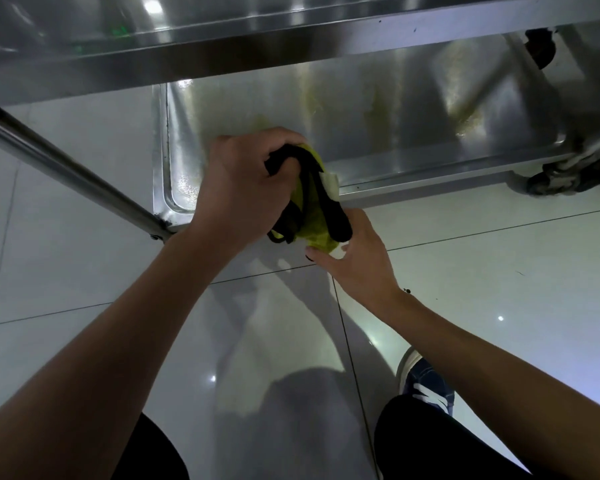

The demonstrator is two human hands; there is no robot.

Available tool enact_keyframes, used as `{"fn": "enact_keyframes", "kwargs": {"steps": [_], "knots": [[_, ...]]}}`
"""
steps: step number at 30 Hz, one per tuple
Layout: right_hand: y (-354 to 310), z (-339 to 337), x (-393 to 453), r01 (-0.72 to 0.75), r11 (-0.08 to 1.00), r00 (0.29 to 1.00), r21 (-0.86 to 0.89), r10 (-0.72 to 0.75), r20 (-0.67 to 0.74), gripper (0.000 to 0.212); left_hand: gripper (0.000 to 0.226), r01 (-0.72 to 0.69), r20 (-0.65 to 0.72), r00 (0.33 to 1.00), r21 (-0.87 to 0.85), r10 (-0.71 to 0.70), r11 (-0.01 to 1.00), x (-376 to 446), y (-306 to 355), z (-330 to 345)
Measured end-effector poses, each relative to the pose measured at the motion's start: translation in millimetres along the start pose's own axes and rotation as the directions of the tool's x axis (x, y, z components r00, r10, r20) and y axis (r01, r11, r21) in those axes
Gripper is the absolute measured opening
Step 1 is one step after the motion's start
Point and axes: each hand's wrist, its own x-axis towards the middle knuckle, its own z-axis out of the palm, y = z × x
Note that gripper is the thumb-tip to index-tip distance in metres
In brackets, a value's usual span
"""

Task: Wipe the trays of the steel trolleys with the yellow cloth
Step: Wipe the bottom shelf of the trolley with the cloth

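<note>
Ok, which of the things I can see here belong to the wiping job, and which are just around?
Job:
yellow cloth, gripped by the left hand
right hand, open, fingers at the cloth's lower end
lower tray, showing yellowish smears
upper tray

Just around:
trolley leg
caster wheel
tiled floor
blue shoe

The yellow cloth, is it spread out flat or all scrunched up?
Scrunched up: the yellow cloth is bunched in the left hand, hanging in folds.
</note>
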Motion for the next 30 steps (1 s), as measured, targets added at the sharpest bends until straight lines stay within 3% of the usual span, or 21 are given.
{"fn": "enact_keyframes", "kwargs": {"steps": [6,9,16,21,24,27,28,30], "knots": [[3.4,0.4,24.8,0.142,0.978,0.989,-0.154,-0.147,-0.028,0.026,0.030,0.046,0.021,0.999,-0.039,-0.046,0.998,-3.1,-10.9,-10.2],[5.1,-13.2,40.5,0.113,0.986,0.992,-0.120,-0.118,-0.039,0.017,0.032,0.018,0.025,1.000,-0.037,-0.017,0.999,-4.1,-22.1,-16.6],[-5.3,-51.1,54.5,-0.052,0.985,0.994,0.165,0.067,-0.086,0.030,0.031,-0.055,0.130,0.991,0.166,0.034,0.985,-11.2,-59.7,-23.1],[-22.1,-67.5,61.6,-0.146,0.875,0.980,0.462,0.190,-0.051,0.037,0.027,-0.146,0.286,0.957,0.334,0.048,0.931,-18.9,-77.3,-0.7],[-27.6,-74.0,64.9,-0.146,0.871,0.985,0.469,0.172,-0.013,0.037,0.035,-0.157,0.424,0.906,0.368,-0.015,0.916,-21.7,-84.3,16.7],[-30.9,-79.8,66.3,-0.138,0.883,0.989,0.449,0.151,0.008,0.034,0.045,-0.180,0.591,0.805,0.332,-0.056,0.926,-24.6,-91.1,26.7],[-31.6,-81.5,65.8,-0.126,0.894,0.992,0.430,0.127,0.027,0.034,0.047,-0.160,0.599,0.799,0.302,-0.057,0.940,-24.2,-93.3,28.4],[-33.2,-83.4,63.0,-0.092,0.915,0.994,0.392,0.063,0.085,0.038,0.048,-0.043,0.515,0.853,0.231,-0.084,0.972,-20.1,-95.2,31.6]]}}
